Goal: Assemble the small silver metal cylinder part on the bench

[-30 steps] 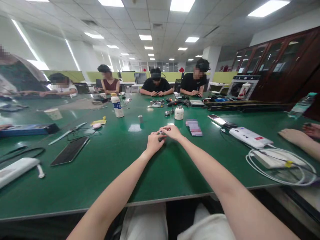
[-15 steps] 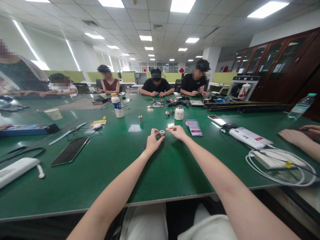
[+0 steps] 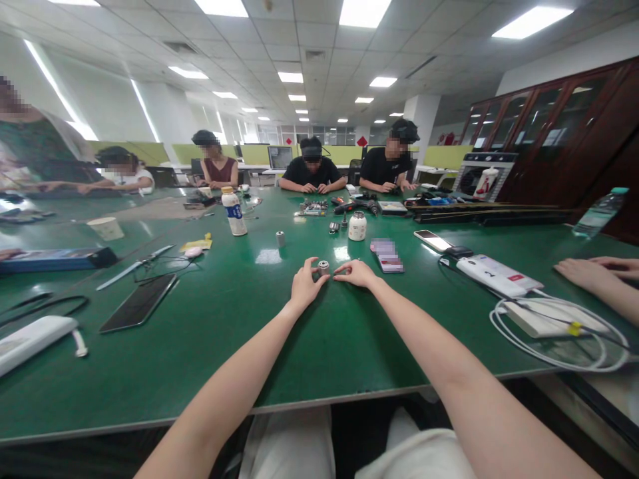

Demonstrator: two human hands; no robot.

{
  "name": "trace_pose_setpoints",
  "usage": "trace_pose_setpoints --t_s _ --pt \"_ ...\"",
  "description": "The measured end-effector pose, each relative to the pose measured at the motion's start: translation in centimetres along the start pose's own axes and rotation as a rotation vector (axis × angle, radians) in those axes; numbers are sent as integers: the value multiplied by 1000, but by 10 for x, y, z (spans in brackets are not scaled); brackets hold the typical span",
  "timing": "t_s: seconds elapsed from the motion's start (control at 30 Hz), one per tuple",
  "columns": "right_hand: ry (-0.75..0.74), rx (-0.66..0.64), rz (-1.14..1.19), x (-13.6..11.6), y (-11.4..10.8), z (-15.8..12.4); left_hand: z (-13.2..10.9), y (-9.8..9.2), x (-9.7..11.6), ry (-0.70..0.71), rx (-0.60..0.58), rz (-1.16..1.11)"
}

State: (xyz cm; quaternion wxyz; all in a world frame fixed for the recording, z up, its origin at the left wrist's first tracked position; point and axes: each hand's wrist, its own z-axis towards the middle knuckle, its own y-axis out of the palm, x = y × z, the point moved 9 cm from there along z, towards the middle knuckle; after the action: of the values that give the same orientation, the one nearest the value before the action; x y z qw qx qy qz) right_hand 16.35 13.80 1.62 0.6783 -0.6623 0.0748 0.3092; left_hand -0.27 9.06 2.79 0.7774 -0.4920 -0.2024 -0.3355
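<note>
Between the thumb and fingers of my left hand (image 3: 305,283) is a small silver metal cylinder (image 3: 323,267), upright on the green table (image 3: 239,359). Its top face has a dark round centre. My right hand (image 3: 357,274) is low over the table just right of the cylinder, thumb and forefinger a little apart, and I see nothing between them. A similar metal cylinder (image 3: 280,238) stands farther off to the left. Beyond my right hand are a white jar (image 3: 357,226) and small metal parts (image 3: 334,228).
A phone (image 3: 387,256) lies right of my right hand, a dark tablet (image 3: 140,303) to the left. A bottle (image 3: 233,211) stands beyond. Power banks with a coiled cable (image 3: 559,362) are at right, near another person's hands (image 3: 589,273). Several people sit around the table.
My right hand has come down beside the cylinder, and its fingertips, higher and closer together before, are now apart near the table. My left hand stays at the cylinder.
</note>
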Motion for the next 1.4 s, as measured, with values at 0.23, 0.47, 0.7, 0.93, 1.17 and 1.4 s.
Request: trace_pose_setpoints --t_s 0.23,0.47,0.7,0.93,1.17,1.4 --pt "25 189 106 3 -15 2 2 4 0 41 -23 42" --pt "-70 282 228 -30 -28 11 2 4 -1 28 -40 75" --pt "-50 201 131 -54 -22 7 2 3 0 26 -41 86" --pt "-30 214 111 -57 -28 2 2 5 1 30 -50 103" --pt "13 221 86 -56 -27 0 3 6 -1 31 -49 103" --pt "64 234 99 -53 -26 0 2 6 -1 36 -48 93"
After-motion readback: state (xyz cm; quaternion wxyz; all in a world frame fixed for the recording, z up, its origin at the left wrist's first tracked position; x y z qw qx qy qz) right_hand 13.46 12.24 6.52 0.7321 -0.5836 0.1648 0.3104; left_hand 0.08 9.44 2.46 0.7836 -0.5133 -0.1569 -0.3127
